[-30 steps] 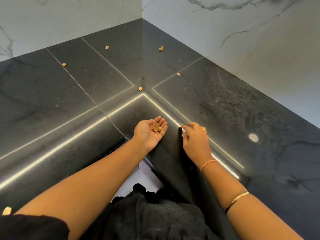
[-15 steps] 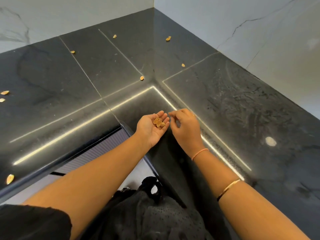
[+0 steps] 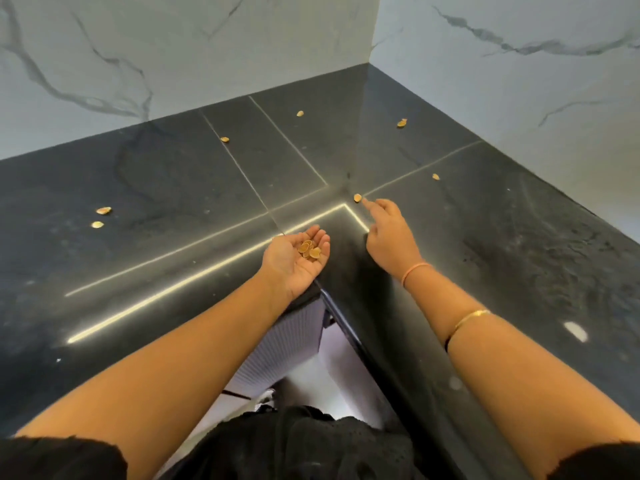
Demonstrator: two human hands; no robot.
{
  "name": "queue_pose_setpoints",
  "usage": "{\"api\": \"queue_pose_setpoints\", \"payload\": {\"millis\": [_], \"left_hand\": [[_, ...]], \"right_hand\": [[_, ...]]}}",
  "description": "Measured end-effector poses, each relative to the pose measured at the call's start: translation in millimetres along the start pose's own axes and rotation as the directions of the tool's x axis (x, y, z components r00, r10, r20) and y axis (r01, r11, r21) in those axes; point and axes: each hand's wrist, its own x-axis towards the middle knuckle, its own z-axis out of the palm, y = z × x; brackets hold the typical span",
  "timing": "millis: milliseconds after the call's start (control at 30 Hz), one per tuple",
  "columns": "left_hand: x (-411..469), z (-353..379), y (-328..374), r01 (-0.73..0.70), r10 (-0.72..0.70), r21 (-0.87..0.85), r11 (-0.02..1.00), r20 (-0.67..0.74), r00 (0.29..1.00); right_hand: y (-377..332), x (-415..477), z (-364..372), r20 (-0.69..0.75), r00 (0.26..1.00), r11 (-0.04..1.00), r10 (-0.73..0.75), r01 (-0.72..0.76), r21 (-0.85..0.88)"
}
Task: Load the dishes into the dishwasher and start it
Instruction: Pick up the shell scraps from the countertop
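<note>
As our right hand [image 3: 389, 233] leaves the left hand [image 3: 291, 261] cupping shells [image 3: 309, 249], forefinger out, it reaches a loose shell [image 3: 357, 197] beyond: cleanup, not loading.

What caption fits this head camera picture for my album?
Left hand cups small tan shells while right hand reaches for another shell on the black counter.

Cupped palm-up left grip [image 3: 292, 258] — right grip [image 3: 389, 237] reaches, forefinger outstretched.

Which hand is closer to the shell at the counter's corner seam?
Right. The right hand has its index fingertip just beside the shell; the left hand, cupping other shells, lies nearer the person, apart from it.
</note>
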Motion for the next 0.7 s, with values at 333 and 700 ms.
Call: {"api": "queue_pose_setpoints", "payload": {"millis": [333, 700], "left_hand": [[18, -40, 100, -0.041, 0.043, 0.038, 0.998, -0.043, 0.998], [43, -26, 101, 0.016, -0.014, 0.058, 0.998, -0.035, 0.999]], "right_hand": [[-32, 57, 54, 0.053, 0.981, 0.916, 0.184, -0.151, -0.372], [-18, 68, 41, -0.098, 0.979, 0.93, 0.179, -0.201, -0.308]]}}
